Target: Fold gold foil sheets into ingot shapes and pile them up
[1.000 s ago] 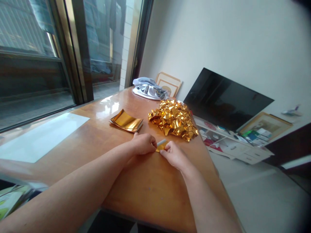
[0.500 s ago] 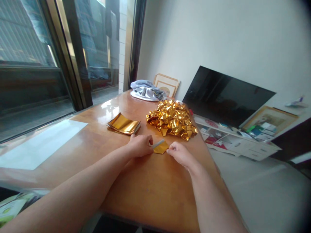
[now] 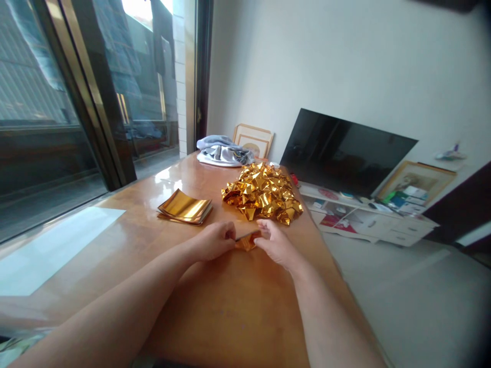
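Left hand (image 3: 211, 240) and right hand (image 3: 273, 244) each pinch one end of the gold foil piece (image 3: 247, 240), just before the foil heap (image 3: 263, 192). Judged light, thin, crease-prone: hold by edges.

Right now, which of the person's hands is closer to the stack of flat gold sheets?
Left. The left hand lies just below and right of the gold sheets; the right hand is farther right, under the crumpled gold pile.
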Demonstrator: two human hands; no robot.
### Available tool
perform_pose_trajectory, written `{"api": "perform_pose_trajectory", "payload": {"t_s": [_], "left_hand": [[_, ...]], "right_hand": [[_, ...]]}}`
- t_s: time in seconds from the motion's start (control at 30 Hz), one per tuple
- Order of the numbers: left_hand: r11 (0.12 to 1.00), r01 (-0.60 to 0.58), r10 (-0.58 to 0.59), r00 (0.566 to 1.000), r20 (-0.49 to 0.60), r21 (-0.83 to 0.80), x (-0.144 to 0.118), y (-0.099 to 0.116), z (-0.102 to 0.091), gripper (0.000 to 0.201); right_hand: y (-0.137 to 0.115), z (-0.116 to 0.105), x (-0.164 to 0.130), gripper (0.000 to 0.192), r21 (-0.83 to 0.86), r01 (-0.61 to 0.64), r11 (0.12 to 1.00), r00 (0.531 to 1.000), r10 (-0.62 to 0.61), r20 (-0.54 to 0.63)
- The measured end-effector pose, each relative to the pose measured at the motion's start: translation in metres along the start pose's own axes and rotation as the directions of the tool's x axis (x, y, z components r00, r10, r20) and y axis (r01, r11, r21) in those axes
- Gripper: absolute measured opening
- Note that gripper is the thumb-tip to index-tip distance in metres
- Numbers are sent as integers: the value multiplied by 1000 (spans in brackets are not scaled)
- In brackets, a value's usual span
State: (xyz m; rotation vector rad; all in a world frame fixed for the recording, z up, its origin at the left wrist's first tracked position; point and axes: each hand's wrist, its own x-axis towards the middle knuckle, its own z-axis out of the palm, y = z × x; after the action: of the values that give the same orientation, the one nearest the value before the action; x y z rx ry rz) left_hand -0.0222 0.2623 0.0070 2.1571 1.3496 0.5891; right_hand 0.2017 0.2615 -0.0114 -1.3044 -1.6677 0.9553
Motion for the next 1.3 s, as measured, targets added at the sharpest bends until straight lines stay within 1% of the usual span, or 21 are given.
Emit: {"api": "perform_pose_trajectory", "payload": {"t_s": [0.07, 0.1, 0.17, 0.23, 0.37, 0.47, 0.53, 0.63, 0.67, 0.7, 0.77, 0.83, 0.93, 1.0, 1.07, 1.2, 1.3], "left_hand": [[996, -68, 69, 997, 21, -49, -2, 1, -2, 8], [993, -95, 98, 995, 31, -69, -3, 1, -3, 7], [985, -133, 138, 990, 40, -108, -3, 0, -4, 7], [979, -146, 152, 988, 32, -145, -2, -3, -3, 8], [966, -149, 144, 989, -37, -213, 4, -12, 1, 10], [960, -150, 133, 988, -83, -237, 8, -19, 5, 21], [966, -167, 140, 980, -142, -197, 10, -21, 7, 28], [980, -200, 186, 938, -292, -20, 10, -20, 8, 33], [979, -201, 204, 924, -323, 42, 10, -19, 8, 32], [976, -199, 218, 919, -329, 91, 10, -17, 8, 29], [969, -205, 236, 932, -276, 138, 9, -13, 7, 18], [962, -236, 258, 949, -182, 136, 7, -8, 6, 12], [941, -323, 329, 943, -50, 101, 3, 0, 8, 20], [927, -366, 367, 930, 4, 83, 0, 6, 9, 24], [923, -376, 374, 927, 30, 80, -3, 11, 10, 25], [932, -343, 340, 939, 44, 121, -7, 19, 9, 25], [923, -343, 341, 939, 38, 177, -6, 21, 10, 29]], "right_hand": [[-9, 0, -4, 58, 48, -5, 999, 997, 1, 80], [-13, -1, -6, 60, 55, -5, 998, 995, -1, 99], [-20, -2, -9, 58, 6, -5, 1000, 991, 4, 132], [-24, -3, -10, 48, -55, 9, 998, 989, -1, 151], [-26, -7, -10, 15, -145, 22, 989, 983, 5, 183], [-30, -6, -12, 9, -171, -38, 984, 976, 73, 207], [-32, -4, -14, 8, -152, -115, 982, 965, 147, 218], [-34, 0, -16, 4, -75, -232, 970, 951, 243, 192], [-33, 2, -16, 4, -49, -260, 964, 947, 265, 180], [-32, 3, -15, 6, -24, -284, 959, 944, 284, 169], [-28, 4, -14, 10, 11, -316, 949, 938, 311, 154], [-25, 4, -13, 12, 29, -334, 942, 934, 327, 142], [-23, 4, -12, 13, 8, -351, 936, 930, 348, 115], [-21, 3, -11, 11, -2, -357, 934, 929, 355, 103], [-20, 3, -10, 10, 8, -365, 931, 927, 362, 100], [-18, 0, -9, 11, 50, -401, 915, 912, 393, 121], [-18, -1, -8, 10, 140, -419, 897, 904, 398, 157]]}}
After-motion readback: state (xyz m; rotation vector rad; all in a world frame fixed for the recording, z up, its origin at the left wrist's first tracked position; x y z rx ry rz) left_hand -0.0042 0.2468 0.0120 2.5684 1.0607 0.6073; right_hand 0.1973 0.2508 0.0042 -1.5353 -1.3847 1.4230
